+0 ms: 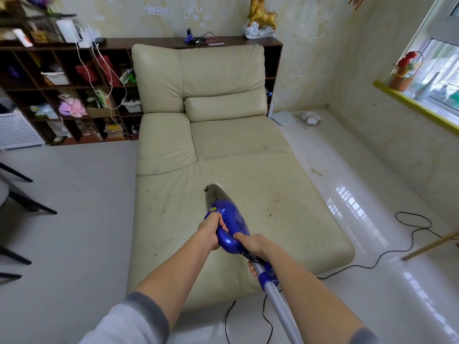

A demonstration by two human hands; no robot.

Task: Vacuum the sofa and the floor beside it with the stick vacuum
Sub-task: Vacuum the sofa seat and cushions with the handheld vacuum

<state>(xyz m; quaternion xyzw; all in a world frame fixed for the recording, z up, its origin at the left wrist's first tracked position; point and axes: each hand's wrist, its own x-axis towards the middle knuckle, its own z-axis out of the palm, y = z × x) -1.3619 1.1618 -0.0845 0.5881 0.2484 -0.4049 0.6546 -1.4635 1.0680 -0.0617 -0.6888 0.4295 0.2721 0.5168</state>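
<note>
I see a dark wooden shelf [74, 95] at 11 o'clock, its boxes full of bags and white bins, with white cables hanging over the front. A gold figurine [263, 14] stands on its top at 12 o'clock. At 2 o'clock a yellow windowsill [407, 101] carries a small flower basket. A black cord [387, 247] snakes over the glossy white floor [372, 207] at 3 o'clock, and a wooden stick [432, 244] lies tilted above it. Black chair legs [27, 204] stand at 9 o'clock.

The sofa [223, 145] is cream leather, soft and padded, with dirty marks. Pale crumbs [277, 203] lie on the seat, just at 3 o'clock of the vacuum [231, 219]. The vacuum is shiny blue plastic with a dark nose, over the middle of the seat. My left hand [211, 230] grasps its curved handle. My right hand [253, 247] grips where the silver tube begins.
</note>
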